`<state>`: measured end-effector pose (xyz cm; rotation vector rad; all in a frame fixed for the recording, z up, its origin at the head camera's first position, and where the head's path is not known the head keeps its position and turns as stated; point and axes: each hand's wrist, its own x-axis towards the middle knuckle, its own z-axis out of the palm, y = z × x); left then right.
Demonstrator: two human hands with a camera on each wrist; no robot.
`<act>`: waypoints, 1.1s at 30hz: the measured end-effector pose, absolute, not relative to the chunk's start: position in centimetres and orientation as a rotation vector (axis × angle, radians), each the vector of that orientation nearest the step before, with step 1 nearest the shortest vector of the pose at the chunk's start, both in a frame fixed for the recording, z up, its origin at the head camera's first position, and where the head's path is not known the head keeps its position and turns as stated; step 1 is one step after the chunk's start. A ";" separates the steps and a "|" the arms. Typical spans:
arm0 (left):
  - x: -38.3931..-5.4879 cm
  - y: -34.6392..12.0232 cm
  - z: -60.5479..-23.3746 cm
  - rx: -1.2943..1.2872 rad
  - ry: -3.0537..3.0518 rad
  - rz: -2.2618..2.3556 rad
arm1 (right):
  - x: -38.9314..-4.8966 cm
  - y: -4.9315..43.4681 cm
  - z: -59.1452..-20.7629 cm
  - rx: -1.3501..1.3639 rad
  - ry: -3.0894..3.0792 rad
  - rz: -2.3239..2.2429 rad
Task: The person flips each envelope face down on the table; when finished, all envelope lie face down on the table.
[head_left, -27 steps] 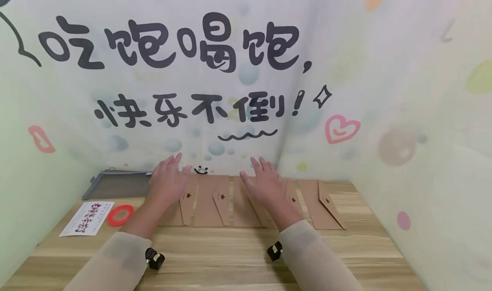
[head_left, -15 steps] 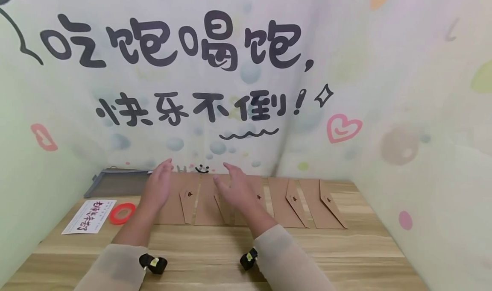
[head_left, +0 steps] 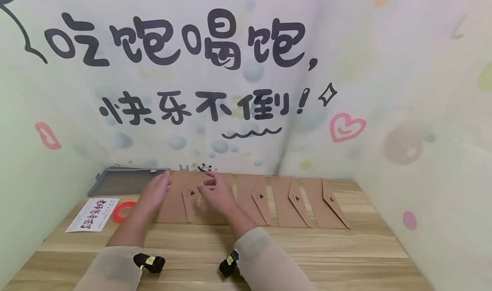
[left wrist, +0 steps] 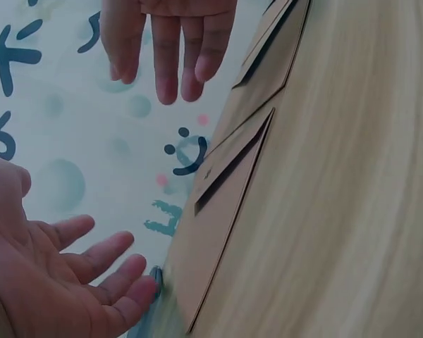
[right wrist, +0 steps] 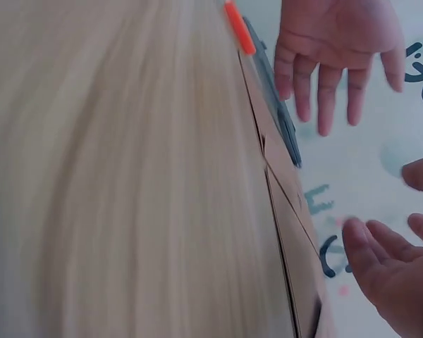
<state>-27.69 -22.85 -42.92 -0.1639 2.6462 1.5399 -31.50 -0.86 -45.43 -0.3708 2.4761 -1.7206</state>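
Several brown paper envelopes (head_left: 250,197) lie side by side in a row along the back of the wooden table, each with a pointed flap and a small dark print. My left hand (head_left: 153,192) hovers at the left edge of the leftmost envelope (head_left: 172,207), palm turned inward and fingers extended. Over the second envelope (head_left: 209,218) is my right hand (head_left: 220,199), which hides much of it; its fingers are loosely bent with nothing between them. In the left wrist view both palms show bare, with the envelopes beyond.
Left of the envelopes is a grey mesh zip pouch (head_left: 123,182) against the back wall. In front of it lie a red ring-shaped roll (head_left: 120,212), partly behind my left forearm, and a white card (head_left: 92,215) with handwritten characters. A printed cloth (head_left: 253,154) hangs behind the table.
My right hand has swept left, from the envelopes right of the middle to the second one. The left hand has turned its palm inward and shifted slightly left. The envelopes stay in place.
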 end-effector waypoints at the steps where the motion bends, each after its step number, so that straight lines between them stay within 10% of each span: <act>1: -27.6 -23.0 -43.0 -0.165 2.647 1.507 | -31.5 -1.1 -45.6 -0.365 2.452 -1.721; 33: -27.6 -22.6 -44.1 -0.138 2.660 1.435 | -31.1 -2.8 -46.3 -0.163 2.114 -2.000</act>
